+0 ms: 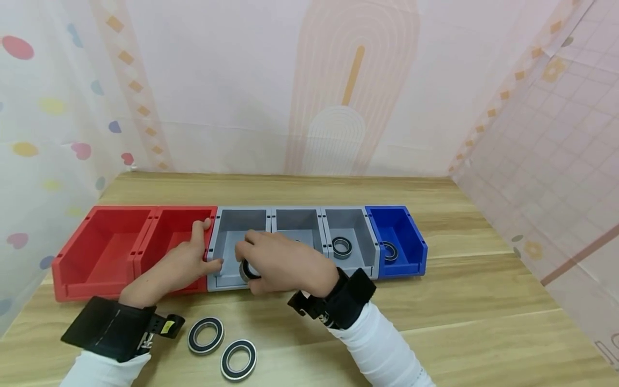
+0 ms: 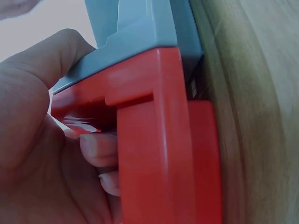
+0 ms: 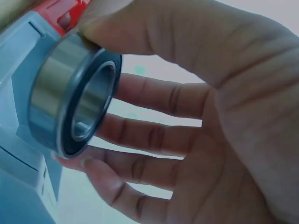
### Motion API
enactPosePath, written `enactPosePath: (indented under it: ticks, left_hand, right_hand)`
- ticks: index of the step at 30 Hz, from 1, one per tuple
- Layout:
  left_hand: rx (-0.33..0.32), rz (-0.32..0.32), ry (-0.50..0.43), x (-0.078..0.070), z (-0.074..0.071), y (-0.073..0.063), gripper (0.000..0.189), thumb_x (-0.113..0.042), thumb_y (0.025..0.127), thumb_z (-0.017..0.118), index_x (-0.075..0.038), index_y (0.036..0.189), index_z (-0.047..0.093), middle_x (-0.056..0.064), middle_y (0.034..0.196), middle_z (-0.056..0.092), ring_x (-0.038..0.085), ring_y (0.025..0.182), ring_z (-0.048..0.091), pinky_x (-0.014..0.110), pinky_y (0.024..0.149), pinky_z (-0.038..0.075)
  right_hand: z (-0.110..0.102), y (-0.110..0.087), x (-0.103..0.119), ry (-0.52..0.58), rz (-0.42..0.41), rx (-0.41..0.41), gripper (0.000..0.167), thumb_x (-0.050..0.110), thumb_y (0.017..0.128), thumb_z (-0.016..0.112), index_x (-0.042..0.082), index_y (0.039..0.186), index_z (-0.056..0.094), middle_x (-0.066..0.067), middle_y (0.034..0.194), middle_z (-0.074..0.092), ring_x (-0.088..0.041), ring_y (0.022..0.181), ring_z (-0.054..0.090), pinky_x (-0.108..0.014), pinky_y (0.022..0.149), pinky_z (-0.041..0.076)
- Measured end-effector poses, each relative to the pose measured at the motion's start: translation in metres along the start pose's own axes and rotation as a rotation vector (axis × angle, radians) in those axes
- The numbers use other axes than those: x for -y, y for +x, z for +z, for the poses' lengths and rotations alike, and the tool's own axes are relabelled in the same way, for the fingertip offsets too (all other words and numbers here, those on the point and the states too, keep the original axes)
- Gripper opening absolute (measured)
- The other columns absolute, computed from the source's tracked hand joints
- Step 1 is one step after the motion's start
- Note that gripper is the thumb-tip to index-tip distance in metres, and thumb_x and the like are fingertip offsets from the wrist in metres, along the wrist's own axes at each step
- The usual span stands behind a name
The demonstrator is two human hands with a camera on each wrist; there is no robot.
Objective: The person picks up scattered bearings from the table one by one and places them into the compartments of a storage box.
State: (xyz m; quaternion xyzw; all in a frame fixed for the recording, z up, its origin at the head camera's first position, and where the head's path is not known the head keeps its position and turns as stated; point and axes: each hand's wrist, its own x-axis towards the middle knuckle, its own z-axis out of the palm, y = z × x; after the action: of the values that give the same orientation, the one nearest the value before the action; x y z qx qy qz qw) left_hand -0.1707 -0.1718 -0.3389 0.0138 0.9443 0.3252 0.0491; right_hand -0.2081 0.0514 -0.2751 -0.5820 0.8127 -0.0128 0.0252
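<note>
My right hand (image 1: 290,263) pinches a ball bearing (image 3: 51,93) between thumb and fingertips, tilted on edge over the front part of the left grey bin (image 1: 244,215). The bearing has a shiny steel outer ring and a dark seal; in the head view the hand partly covers it. My left hand (image 1: 179,266) grips the side walls where the right-hand red bin (image 2: 140,154) meets that grey bin. Its thumb lies on the grey side, and its fingers reach into the red bin. Two larger-looking bearings, a left one (image 1: 193,339) and a right one (image 1: 225,366), lie flat on the table.
Several bins stand side by side: another red bin (image 1: 96,236) at the far left, a middle grey bin (image 1: 297,216), a right grey bin (image 1: 345,215) and a blue bin (image 1: 411,242). Bearings lie in the right grey and blue bins. Patterned cloth (image 1: 232,80) hangs behind the wooden table (image 1: 474,301).
</note>
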Motion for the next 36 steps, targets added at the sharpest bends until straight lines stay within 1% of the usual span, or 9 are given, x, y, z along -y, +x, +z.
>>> enactPosePath:
  ticks: [5, 9, 13, 18, 22, 24, 27, 31, 36]
  left_hand:
    - [0.009, -0.014, -0.012, 0.000, -0.001, 0.000, 0.086, -0.021, 0.083, 0.071, 0.002, 0.139, 0.010, 0.006, 0.058, 0.047, 0.018, 0.045, 0.045, 0.028, 0.047, 0.041]
    - [0.014, -0.017, -0.020, 0.000, -0.001, 0.001, 0.088, -0.022, 0.082, 0.072, 0.001, 0.140, 0.010, 0.006, 0.058, 0.047, 0.018, 0.045, 0.047, 0.029, 0.049, 0.043]
    - [0.013, -0.014, -0.020, -0.002, 0.000, 0.003, 0.088, -0.021, 0.083, 0.072, 0.001, 0.140, 0.010, 0.006, 0.059, 0.047, 0.019, 0.045, 0.047, 0.029, 0.049, 0.043]
    - [0.012, -0.023, -0.015, -0.005, 0.000, 0.005, 0.087, -0.020, 0.083, 0.071, 0.000, 0.140, 0.009, 0.006, 0.060, 0.048, 0.019, 0.046, 0.047, 0.029, 0.050, 0.043]
    - [0.012, -0.024, -0.013, -0.007, 0.000, 0.004, 0.086, -0.019, 0.083, 0.071, 0.001, 0.140, 0.009, 0.007, 0.060, 0.048, 0.019, 0.046, 0.047, 0.030, 0.050, 0.043]
    - [0.010, -0.021, -0.010, -0.008, 0.000, 0.004, 0.086, -0.018, 0.083, 0.071, 0.001, 0.140, 0.010, 0.006, 0.060, 0.047, 0.019, 0.046, 0.047, 0.030, 0.050, 0.043]
    - [0.006, -0.014, -0.002, -0.008, 0.000, 0.004, 0.086, -0.018, 0.082, 0.071, 0.002, 0.139, 0.010, 0.006, 0.060, 0.047, 0.018, 0.046, 0.047, 0.030, 0.050, 0.044]
    - [0.002, -0.005, 0.005, -0.007, 0.000, 0.004, 0.085, -0.018, 0.081, 0.072, 0.002, 0.138, 0.012, 0.006, 0.059, 0.047, 0.018, 0.046, 0.047, 0.030, 0.050, 0.045]
    - [0.004, -0.011, 0.005, -0.008, 0.000, 0.003, 0.082, -0.017, 0.081, 0.072, 0.002, 0.136, 0.014, 0.006, 0.059, 0.047, 0.019, 0.046, 0.048, 0.031, 0.051, 0.045]
  right_hand:
    - [0.002, 0.017, -0.007, 0.043, 0.022, -0.017, 0.036, 0.030, 0.085, 0.070, 0.013, 0.116, 0.060, 0.001, 0.102, 0.055, -0.007, 0.080, 0.049, -0.016, 0.069, 0.041]
    - [0.009, 0.030, -0.013, 0.038, 0.059, -0.034, 0.038, 0.031, 0.085, 0.070, 0.013, 0.118, 0.061, 0.001, 0.103, 0.056, -0.007, 0.083, 0.050, -0.017, 0.069, 0.042]
    - [0.017, 0.039, -0.018, -0.016, 0.099, -0.061, 0.040, 0.033, 0.084, 0.072, 0.014, 0.118, 0.063, 0.002, 0.099, 0.056, -0.008, 0.082, 0.050, -0.021, 0.068, 0.040]
    - [0.027, 0.046, -0.020, -0.083, 0.148, -0.066, 0.039, 0.034, 0.083, 0.073, 0.016, 0.117, 0.065, 0.003, 0.098, 0.056, -0.009, 0.080, 0.050, -0.026, 0.067, 0.037]
    - [0.035, 0.050, -0.021, -0.143, 0.183, -0.070, 0.035, 0.035, 0.083, 0.073, 0.018, 0.113, 0.066, 0.003, 0.094, 0.056, -0.010, 0.078, 0.051, -0.028, 0.069, 0.037]
    - [0.039, 0.052, -0.021, -0.179, 0.191, -0.071, 0.031, 0.035, 0.084, 0.072, 0.019, 0.110, 0.067, 0.003, 0.091, 0.056, -0.010, 0.076, 0.053, -0.030, 0.070, 0.037]
    - [0.046, 0.056, -0.020, -0.213, 0.197, -0.066, 0.027, 0.036, 0.085, 0.072, 0.021, 0.106, 0.068, 0.003, 0.087, 0.057, -0.010, 0.074, 0.054, -0.032, 0.071, 0.033]
    - [0.054, 0.059, -0.019, -0.229, 0.211, -0.066, 0.022, 0.036, 0.085, 0.071, 0.023, 0.103, 0.069, 0.003, 0.085, 0.059, -0.010, 0.073, 0.056, -0.034, 0.073, 0.029]
    - [0.060, 0.060, -0.018, -0.281, 0.213, -0.086, 0.018, 0.035, 0.087, 0.069, 0.025, 0.102, 0.069, 0.004, 0.083, 0.062, -0.010, 0.076, 0.058, -0.035, 0.073, 0.029]
